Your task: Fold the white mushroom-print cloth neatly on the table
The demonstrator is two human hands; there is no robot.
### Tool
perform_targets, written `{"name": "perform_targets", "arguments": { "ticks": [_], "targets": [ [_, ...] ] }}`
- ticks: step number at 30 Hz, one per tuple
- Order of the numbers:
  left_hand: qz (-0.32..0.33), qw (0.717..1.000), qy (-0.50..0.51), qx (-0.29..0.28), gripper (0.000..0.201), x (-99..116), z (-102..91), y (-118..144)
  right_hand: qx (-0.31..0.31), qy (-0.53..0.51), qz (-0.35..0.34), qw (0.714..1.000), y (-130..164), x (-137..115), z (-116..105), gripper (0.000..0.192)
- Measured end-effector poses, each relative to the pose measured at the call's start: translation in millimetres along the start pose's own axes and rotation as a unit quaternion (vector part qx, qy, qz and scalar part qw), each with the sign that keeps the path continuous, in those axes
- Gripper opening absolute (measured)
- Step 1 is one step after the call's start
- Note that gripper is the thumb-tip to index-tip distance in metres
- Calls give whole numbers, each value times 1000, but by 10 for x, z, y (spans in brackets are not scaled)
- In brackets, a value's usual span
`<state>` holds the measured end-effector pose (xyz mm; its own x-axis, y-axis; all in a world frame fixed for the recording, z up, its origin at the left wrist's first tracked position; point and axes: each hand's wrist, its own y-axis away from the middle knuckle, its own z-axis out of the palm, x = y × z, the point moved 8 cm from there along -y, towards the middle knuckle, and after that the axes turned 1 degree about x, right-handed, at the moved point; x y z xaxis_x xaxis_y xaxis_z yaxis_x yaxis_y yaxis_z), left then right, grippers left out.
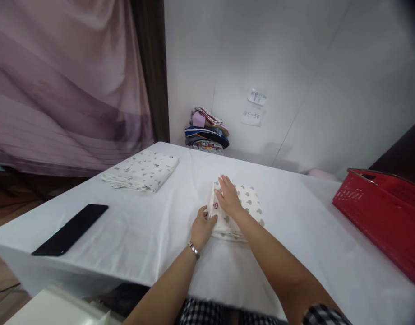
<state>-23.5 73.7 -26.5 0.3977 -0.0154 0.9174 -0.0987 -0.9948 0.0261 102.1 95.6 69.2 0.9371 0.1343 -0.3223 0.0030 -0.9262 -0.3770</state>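
**Folded cloth under both hands at table centre**

The folded cloth, white with small printed shapes, lies near the middle of the white table. The right hand rests flat on its left part, fingers extended toward the far wall, palm down, pressing and not gripping. The left hand sits at the cloth's near left corner, fingers curled at the edge; whether it pinches the layers or only touches them cannot be told. A bracelet shows at that wrist.

Risk, as judged: the layers at the near edge look slightly uneven, so a sideways push from the flat hand could shift them and spoil the fold.

Also present: a second folded cloth at far left, a black phone near left, a red basket at right, and stacked fabrics against the far wall.
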Motion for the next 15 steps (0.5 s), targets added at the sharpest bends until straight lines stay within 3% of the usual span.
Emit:
{"name": "perform_targets", "arguments": {
  "ticks": [4,6,10,15],
  "targets": [
    [-2,1000,-18,-15,52,40,1,28,-157,39,36,986,-109,143,567,54],
    [-4,1000,-18,-20,51,44,6,35,-194,38,34,980,-116,210,706,53],
    [-15,1000,-6,-25,49,23,30,44,-189,34,36,981,-319,370,669,42],
    [-30,999,-7,-29,51,9,48,61,-249,38,63,966,-789,615,691,55]
  ]
}}
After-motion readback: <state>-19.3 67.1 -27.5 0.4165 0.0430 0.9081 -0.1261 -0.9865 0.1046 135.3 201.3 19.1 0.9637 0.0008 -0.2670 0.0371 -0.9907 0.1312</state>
